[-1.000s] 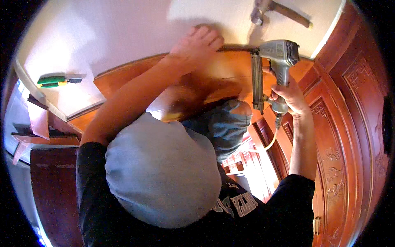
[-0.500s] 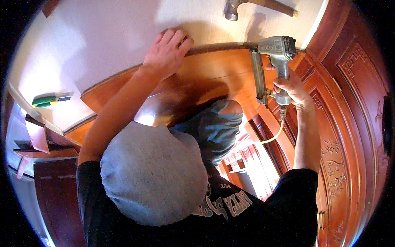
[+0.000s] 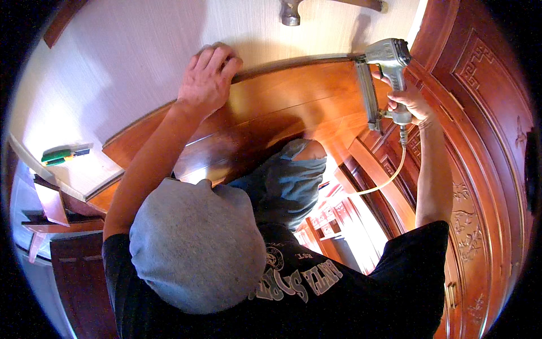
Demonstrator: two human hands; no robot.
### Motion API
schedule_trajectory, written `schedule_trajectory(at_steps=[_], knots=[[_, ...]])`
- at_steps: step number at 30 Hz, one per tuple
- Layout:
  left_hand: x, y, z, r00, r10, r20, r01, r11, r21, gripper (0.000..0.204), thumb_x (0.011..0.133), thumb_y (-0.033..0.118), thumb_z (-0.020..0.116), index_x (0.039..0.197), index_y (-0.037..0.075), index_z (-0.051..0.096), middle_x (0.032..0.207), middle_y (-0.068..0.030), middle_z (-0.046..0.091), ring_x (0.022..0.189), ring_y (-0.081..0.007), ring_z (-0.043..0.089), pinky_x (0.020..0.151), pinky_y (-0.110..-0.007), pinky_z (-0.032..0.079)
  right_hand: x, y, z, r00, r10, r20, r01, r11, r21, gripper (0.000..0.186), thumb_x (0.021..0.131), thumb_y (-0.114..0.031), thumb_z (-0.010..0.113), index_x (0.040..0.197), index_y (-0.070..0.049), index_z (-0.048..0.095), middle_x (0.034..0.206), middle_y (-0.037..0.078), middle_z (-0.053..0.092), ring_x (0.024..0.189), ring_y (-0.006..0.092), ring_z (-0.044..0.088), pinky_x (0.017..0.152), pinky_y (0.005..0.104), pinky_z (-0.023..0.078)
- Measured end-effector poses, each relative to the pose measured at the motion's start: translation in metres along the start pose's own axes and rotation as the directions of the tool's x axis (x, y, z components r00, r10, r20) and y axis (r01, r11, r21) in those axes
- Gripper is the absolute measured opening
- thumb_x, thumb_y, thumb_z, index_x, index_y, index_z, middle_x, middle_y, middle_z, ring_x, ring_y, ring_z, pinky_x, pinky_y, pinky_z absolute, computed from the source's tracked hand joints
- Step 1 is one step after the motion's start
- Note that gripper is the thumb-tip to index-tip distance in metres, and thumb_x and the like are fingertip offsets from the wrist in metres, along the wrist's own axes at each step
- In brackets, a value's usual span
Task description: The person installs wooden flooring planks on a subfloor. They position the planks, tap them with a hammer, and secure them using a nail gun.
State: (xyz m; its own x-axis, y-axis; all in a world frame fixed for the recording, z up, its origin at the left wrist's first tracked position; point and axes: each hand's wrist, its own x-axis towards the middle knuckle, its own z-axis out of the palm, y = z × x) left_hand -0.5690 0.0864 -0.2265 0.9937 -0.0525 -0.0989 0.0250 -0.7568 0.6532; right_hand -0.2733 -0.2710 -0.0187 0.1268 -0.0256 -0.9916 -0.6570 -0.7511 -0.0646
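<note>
My left hand (image 3: 207,81) presses on the far edge of a glossy orange-brown wooden floorboard (image 3: 271,90), its fingers curled together over that edge. My right hand (image 3: 407,101) is wrapped round the handle of a grey metal nail gun (image 3: 390,53). The gun's nose is at the board's far edge, near the right end; whether it touches cannot be made out. From the foot of its handle runs a pale air hose (image 3: 389,179). Beyond the board, a hammer (image 3: 291,12) lies on the pale surface.
A green utility knife (image 3: 59,156) lies on the pale underlay (image 3: 141,62) at the left. Carved red-brown wooden panels (image 3: 468,169) rise along the right side. My bent knee in torn jeans (image 3: 291,181) and a rounded grey cloth shape (image 3: 197,248) cover part of the boards.
The nail gun has moved right along the board's far edge in my right hand. My view has shifted slightly; my left hand stays on the board's edge.
</note>
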Motion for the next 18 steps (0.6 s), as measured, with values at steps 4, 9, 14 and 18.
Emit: schedule_trajectory(at_steps=[4,9,14,18], knots=[[0.004,0.002,-0.007,0.999,0.014,-0.048,-0.014,1.000,0.003,0.026,0.086,0.013,0.059,0.110,0.019,0.065,0.118,-0.0023,0.058,0.114,-0.0236,0.057,0.097,-0.040,0.047,-0.003,0.001,0.004,0.999,-0.041,-0.010,0.041,0.999,0.012,0.068,0.089,-0.007,0.067,0.151,-0.004,0.040,0.155,0.009,0.052,0.070,0.0077,0.057,0.067,0.0285,0.054],[0.012,0.006,-0.007,0.996,0.054,-0.069,-0.053,0.998,0.015,0.021,0.086,0.012,0.060,0.105,0.019,0.066,0.113,-0.0010,0.058,0.111,-0.0236,0.058,0.094,-0.040,0.047,-0.016,0.041,0.008,0.976,-0.158,-0.152,0.158,0.987,-0.008,0.060,0.091,-0.007,0.068,0.146,0.001,0.046,0.123,0.007,0.068,0.070,0.0096,0.057,0.069,0.0296,0.055],[0.022,0.024,-0.012,0.991,0.049,-0.122,-0.045,0.999,0.030,0.022,0.083,0.007,0.063,0.103,0.018,0.067,0.109,-0.0033,0.060,0.108,-0.0258,0.059,0.092,-0.041,0.049,-0.091,0.142,0.049,0.865,-0.214,-0.454,0.321,0.931,0.173,0.046,0.092,-0.011,0.071,0.134,-0.003,0.053,0.084,0.004,0.060,0.076,0.0151,0.064,0.067,0.0353,0.055],[0.028,0.000,0.013,0.952,0.204,-0.230,-0.236,0.963,-0.126,0.024,0.084,0.005,0.064,0.107,0.014,0.068,0.115,-0.0104,0.062,0.112,-0.0338,0.059,0.097,-0.046,0.050,-0.143,0.282,0.112,0.866,-0.148,-0.477,0.367,0.836,0.407,0.039,0.089,-0.008,0.069,0.124,-0.004,0.054,0.094,0.008,0.063,0.079,0.0187,0.065,0.068,0.0348,0.057]])
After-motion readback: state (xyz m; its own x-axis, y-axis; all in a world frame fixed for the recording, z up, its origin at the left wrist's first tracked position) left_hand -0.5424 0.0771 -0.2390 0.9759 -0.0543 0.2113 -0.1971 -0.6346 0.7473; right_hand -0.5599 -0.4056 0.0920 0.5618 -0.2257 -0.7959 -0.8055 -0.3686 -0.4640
